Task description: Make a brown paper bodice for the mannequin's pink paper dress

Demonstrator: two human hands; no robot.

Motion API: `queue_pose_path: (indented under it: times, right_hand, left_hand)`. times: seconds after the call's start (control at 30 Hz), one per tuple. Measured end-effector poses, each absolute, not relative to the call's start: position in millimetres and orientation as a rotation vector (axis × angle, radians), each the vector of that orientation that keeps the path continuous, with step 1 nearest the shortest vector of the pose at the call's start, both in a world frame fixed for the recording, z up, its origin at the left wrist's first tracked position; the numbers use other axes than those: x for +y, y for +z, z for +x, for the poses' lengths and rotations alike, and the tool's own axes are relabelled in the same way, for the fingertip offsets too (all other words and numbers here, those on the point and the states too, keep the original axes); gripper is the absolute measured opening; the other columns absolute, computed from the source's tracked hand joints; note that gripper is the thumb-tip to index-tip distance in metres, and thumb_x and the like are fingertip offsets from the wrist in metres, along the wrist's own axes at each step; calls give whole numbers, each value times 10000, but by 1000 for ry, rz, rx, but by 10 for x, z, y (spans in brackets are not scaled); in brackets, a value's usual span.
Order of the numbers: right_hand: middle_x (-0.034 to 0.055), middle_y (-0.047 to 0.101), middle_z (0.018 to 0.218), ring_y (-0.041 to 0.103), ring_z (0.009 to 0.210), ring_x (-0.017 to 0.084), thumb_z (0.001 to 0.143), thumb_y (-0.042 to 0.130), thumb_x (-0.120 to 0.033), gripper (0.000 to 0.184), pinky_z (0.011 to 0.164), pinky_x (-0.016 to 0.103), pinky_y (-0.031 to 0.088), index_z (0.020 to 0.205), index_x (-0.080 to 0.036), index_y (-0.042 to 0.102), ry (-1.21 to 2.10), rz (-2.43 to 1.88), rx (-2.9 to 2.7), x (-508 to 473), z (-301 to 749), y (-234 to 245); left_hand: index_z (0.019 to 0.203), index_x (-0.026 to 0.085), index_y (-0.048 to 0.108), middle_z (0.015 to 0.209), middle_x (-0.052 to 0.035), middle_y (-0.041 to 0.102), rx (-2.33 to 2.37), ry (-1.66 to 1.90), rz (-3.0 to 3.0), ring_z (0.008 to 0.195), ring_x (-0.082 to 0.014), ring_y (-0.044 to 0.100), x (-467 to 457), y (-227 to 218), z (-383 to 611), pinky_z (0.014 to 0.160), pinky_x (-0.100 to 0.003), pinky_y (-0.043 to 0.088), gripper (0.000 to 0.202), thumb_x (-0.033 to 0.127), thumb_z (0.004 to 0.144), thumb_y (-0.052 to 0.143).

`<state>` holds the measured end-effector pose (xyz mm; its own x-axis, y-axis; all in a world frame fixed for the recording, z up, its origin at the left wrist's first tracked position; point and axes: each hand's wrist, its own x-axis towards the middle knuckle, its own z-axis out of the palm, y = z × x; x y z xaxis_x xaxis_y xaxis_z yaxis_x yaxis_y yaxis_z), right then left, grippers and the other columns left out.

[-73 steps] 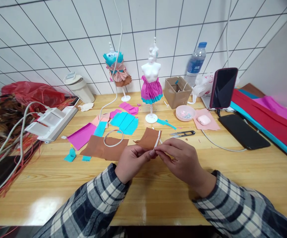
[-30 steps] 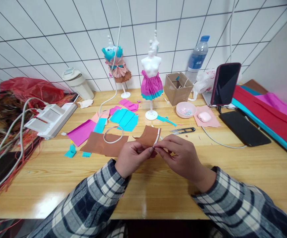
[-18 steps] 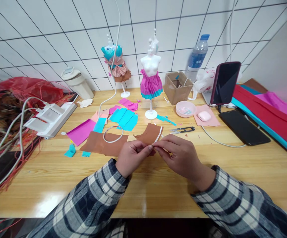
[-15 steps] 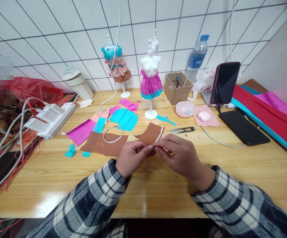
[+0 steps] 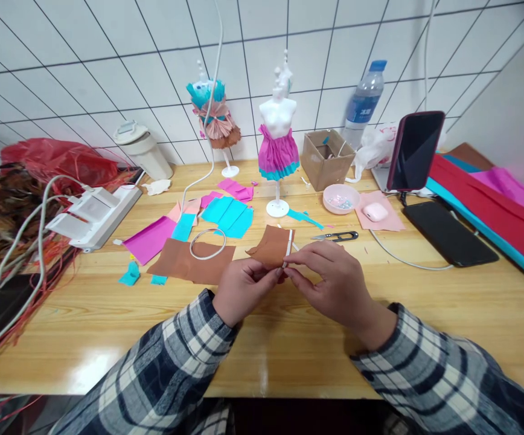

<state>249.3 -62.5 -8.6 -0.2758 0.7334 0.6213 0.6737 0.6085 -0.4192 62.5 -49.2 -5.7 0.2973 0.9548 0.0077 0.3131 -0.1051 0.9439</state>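
My left hand [image 5: 247, 286] pinches the near edge of a small brown crepe paper piece [image 5: 268, 244], which tilts up from the table. Along the paper's right edge runs a narrow white strip of tape [image 5: 290, 243]. Thumb and forefinger of my right hand [image 5: 329, 281] are closed on the near end of that strip, close to my left thumb. A larger brown paper sheet [image 5: 185, 261] lies flat to the left, with a roll of white tape [image 5: 207, 244] on it. Small thread snips [image 5: 335, 236] rest beyond my right hand.
A mini mannequin [image 5: 277, 145] in a pink skirt and a second dressed one [image 5: 217, 115] stand at the back. Near them are a cardboard box [image 5: 328, 163], a pink bead dish [image 5: 341, 199] and blue paper pieces [image 5: 228, 216]. Phones [image 5: 450, 232] and a power strip [image 5: 92, 217] flank the area.
The brown paper piece has turned slightly, so its white strip now stands straighter. My right fingers have shifted a little on the strip's near end. The view has moved slightly.
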Motion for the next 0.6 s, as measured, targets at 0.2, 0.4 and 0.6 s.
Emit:
queue_pose_path:
  times: [0.2, 0.4, 0.6]
  right_hand:
    - [39, 700, 819, 609, 753, 178, 903, 598, -234, 119, 705, 320, 472, 864, -199, 705, -39, -1123, -2078, -666, 2477, -86]
    - [41, 703, 852, 623, 774, 173, 907, 591, -222, 108, 690, 302, 482, 940, -201, 691, -161, -1146, -2068, -724, 2458, -50]
    - [40, 696, 808, 629, 749, 169, 896, 587, -203, 102, 692, 299, 496, 877, -188, 686, -118, -1161, -2065, -750, 2421, -35]
  left_hand:
    - [575, 161, 711, 625, -23, 731, 1263, 875, 1701, 561, -129, 631, -528, -48, 649, 519, -200, 482, 253, 311, 779, 706]
    - [809, 128, 772, 720, -76, 766, 1174, 863, 1422, 622, -167, 689, -590, -81, 650, 559, -232, 542, 315, 432, 801, 690]
    - [791, 120, 770, 719, -83, 768, 1161, 877, 1315, 648, -178, 713, -603, -52, 684, 567, -227, 561, 295, 409, 778, 713]
